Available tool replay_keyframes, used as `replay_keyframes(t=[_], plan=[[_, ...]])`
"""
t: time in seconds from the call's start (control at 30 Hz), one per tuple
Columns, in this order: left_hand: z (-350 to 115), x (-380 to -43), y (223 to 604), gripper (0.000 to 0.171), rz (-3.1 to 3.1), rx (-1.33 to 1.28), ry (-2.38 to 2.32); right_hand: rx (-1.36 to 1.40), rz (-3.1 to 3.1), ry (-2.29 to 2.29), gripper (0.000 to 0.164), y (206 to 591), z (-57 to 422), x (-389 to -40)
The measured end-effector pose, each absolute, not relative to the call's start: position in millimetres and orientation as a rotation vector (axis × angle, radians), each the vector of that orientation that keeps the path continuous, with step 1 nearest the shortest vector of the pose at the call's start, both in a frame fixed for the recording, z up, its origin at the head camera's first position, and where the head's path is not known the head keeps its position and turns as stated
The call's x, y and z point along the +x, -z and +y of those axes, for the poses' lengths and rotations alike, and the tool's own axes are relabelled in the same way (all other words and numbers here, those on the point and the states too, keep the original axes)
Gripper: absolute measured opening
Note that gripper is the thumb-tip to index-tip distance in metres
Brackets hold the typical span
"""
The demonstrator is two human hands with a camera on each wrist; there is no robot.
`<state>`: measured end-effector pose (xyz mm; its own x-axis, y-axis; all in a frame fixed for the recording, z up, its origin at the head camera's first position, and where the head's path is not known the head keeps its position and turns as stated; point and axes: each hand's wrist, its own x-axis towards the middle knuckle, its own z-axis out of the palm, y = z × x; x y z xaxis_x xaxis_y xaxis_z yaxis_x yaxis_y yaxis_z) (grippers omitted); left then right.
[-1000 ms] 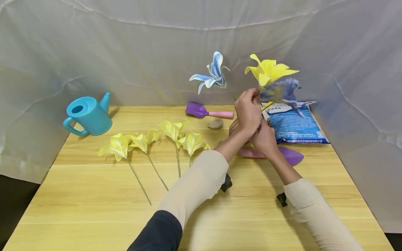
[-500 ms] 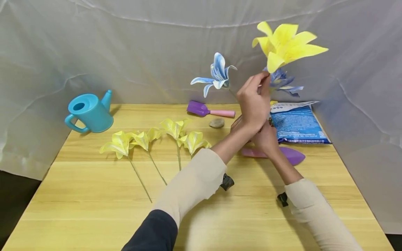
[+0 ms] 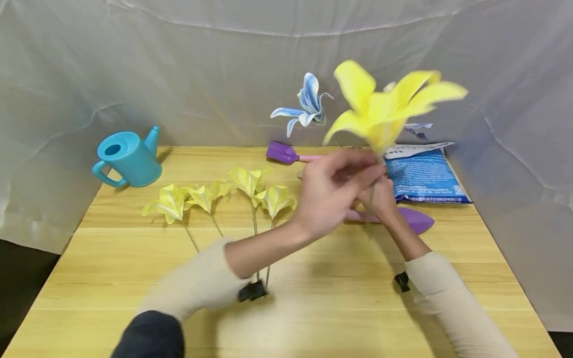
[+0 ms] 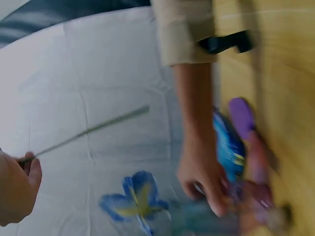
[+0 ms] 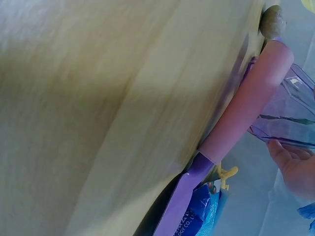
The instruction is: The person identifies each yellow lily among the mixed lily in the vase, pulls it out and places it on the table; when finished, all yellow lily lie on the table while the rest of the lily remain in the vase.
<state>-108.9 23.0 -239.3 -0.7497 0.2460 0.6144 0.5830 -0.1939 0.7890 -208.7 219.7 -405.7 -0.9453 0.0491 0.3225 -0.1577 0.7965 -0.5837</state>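
Note:
My left hand point(image 3: 331, 194) pinches the stem of a yellow artificial lily point(image 3: 380, 117), close under its bloom. In the left wrist view that stem point(image 4: 91, 130) stretches out with its end free, apart from the vase. My right hand point(image 3: 380, 199) holds a clear, purple-tinted vase point(image 5: 290, 103), which is mostly hidden behind the hands in the head view. A blue lily point(image 3: 309, 102) leans left above the vase. Another blue bloom point(image 3: 418, 130) shows partly behind the yellow petals.
Several yellow lilies point(image 3: 170, 204) lie left of centre. A blue watering can point(image 3: 127, 161) stands at the back left. Behind the hands is a purple shovel point(image 3: 282, 152); a purple trowel point(image 3: 416, 220) lies beneath the right wrist. A blue bag point(image 3: 423, 179) lies at the right.
My left hand first rose with the yellow lily, then came down, leftward and nearer to the camera, with its stem free of the vase. The right hand has stayed at the vase.

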Motion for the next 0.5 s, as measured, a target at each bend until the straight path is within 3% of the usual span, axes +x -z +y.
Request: replay_keyframes(t=[0.2, 0.5], plan=[[-58, -97, 290, 0.011, -2.021, -0.974, 1.996, -0.087, -2.782, -1.033, 0.090, 403, 215, -206], [-190, -82, 361, 0.019, -2.306, -0.265, 1.921, -0.094, -2.800, -1.058, 0.092, 402, 215, -206]])
